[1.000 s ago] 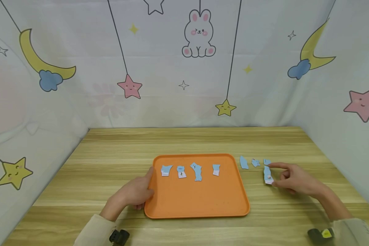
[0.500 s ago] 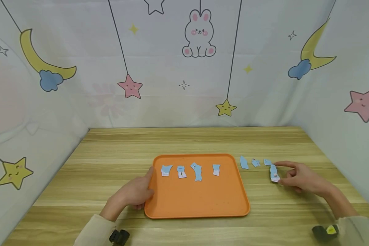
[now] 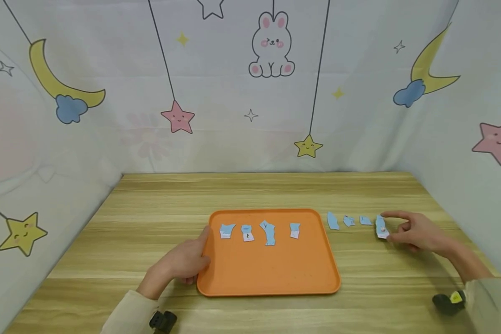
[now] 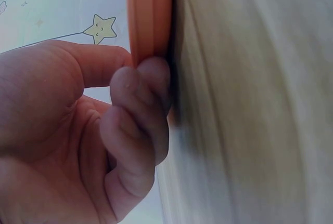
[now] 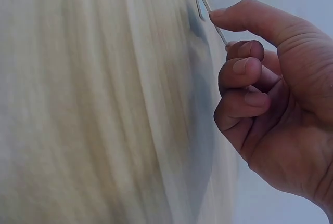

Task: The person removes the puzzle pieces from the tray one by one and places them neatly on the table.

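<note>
My left hand (image 3: 184, 260) holds the left edge of an orange tray (image 3: 271, 273), with the thumb over the rim and other fingers curled against its side, as the left wrist view shows. Thumb and index finger of my right hand (image 3: 423, 234) pinch a narrow blue-and-white puzzle piece (image 3: 381, 227) by its edges, right of the tray. In the right wrist view this piece (image 5: 218, 29) appears edge-on, tilted close over the tabletop. Three blue pieces lie in a row to its left: a small one (image 3: 365, 220), a jagged one (image 3: 349, 221) and a curved one (image 3: 332, 221).
Several blue-and-white pieces lie spread along the tray's upper half, among them a forked one (image 3: 269, 234) and one farther right (image 3: 294, 230). The wooden table (image 3: 167, 195) is bordered by a white curtain (image 3: 217, 93) printed with stars, moons and a rabbit.
My right hand has moved right and a little away from me with the pinched piece, from below the small piece to the row's right end. The left hand stays at the tray.
</note>
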Tool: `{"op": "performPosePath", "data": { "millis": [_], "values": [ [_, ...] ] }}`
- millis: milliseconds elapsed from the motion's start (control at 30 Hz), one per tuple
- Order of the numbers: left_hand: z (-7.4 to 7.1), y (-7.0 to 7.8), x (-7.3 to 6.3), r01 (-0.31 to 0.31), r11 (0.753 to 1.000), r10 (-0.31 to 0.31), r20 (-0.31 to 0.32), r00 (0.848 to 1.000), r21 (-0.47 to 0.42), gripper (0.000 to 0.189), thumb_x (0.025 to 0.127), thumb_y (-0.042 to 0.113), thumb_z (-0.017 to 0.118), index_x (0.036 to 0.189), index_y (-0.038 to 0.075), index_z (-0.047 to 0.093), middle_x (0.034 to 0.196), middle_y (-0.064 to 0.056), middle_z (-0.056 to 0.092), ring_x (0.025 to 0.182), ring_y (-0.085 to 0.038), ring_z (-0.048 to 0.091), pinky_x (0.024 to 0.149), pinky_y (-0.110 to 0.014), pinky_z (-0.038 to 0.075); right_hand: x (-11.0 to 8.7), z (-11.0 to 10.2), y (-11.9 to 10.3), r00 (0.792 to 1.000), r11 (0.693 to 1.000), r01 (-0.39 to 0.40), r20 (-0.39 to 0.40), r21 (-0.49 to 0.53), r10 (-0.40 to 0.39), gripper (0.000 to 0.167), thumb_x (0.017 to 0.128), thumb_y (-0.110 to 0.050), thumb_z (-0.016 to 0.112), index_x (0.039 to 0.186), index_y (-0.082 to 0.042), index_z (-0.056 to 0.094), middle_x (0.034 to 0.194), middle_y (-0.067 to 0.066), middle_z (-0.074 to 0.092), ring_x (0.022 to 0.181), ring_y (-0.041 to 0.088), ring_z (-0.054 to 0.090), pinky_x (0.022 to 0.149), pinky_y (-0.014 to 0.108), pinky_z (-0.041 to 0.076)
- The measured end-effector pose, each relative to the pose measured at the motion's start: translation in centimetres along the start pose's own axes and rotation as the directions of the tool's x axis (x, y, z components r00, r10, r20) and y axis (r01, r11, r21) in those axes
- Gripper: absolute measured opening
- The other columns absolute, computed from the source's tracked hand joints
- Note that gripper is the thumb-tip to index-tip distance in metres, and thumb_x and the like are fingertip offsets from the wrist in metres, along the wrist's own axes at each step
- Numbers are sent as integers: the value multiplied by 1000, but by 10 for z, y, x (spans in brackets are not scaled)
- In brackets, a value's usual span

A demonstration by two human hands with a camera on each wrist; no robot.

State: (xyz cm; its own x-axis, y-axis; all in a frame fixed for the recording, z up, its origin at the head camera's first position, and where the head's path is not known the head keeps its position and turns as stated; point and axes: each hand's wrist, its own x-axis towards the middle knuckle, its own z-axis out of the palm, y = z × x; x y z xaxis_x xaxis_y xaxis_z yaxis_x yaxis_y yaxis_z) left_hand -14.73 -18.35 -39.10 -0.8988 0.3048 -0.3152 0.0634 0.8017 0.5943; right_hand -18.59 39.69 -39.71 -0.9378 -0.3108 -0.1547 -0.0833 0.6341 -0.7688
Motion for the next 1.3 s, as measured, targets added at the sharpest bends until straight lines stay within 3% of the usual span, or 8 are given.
{"op": "performPosePath", "data": {
  "millis": [500,900,1300],
  "values": [
    [0,0,1,3,1000,-4,-6,1000,-10,84,99,4,52,169,-1,6,56,-8,61,39,-13,51,38,-25,41,12,-15,8,999,999,-26,34,-35,27,75,97,-10,70,158,12,32,59,-6,40,48,6,36,46,26,39],
    [0,0,-2,-5,1000,5,-5,1000,-24,84,98,3,51,168,-2,5,54,-8,59,39,-14,50,39,-25,40,21,-19,8,998,997,-39,51,-65,42,75,94,-12,73,157,9,38,59,-7,41,48,8,39,47,25,39],
    [0,0,0,-2,1000,2,-8,1000,-21,84,98,3,51,168,-3,5,54,-7,59,39,-13,49,39,-24,40,20,-19,8,998,998,1,67,-58,2,80,97,-9,70,161,11,27,59,-6,37,48,7,39,47,26,39]
  ]
}}
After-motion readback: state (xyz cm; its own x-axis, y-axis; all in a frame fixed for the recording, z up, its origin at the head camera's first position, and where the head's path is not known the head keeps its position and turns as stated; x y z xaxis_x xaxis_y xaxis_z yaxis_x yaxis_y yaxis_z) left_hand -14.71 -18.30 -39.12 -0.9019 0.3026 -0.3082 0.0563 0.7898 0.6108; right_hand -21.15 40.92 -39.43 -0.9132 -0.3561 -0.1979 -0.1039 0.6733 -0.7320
